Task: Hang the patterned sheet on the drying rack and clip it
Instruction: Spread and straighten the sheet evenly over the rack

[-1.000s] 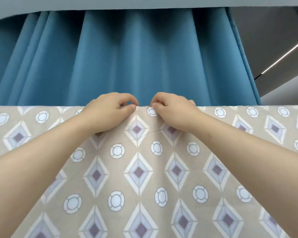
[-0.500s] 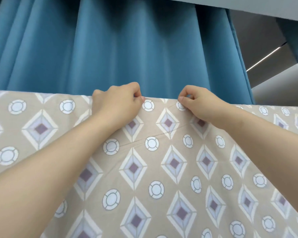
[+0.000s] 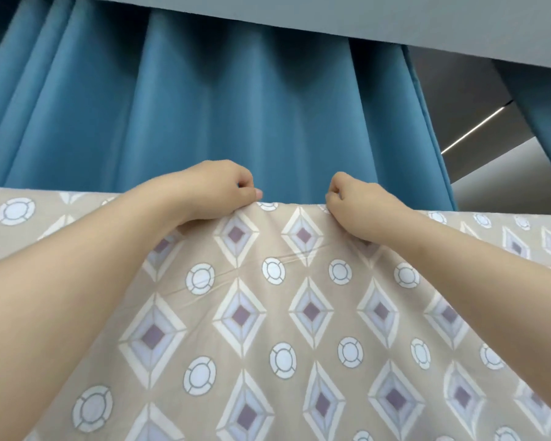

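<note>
The patterned sheet (image 3: 268,329) is beige with purple-centred diamonds and white circles. It fills the lower half of the view, and its top fold runs level across the frame. My left hand (image 3: 217,190) pinches that top fold left of centre. My right hand (image 3: 358,202) pinches it a short way to the right, with a small gap of fabric between the two hands. The drying rack's bar is hidden under the sheet. No clip is in view.
A blue pleated curtain (image 3: 220,116) hangs close behind the sheet. A grey ceiling beam (image 3: 331,14) runs across the top. At the right is a grey wall with a light strip (image 3: 474,128).
Over the last second both hands slid apart along the top fold, from nearly touching to a wider gap. The view shifted a little.
</note>
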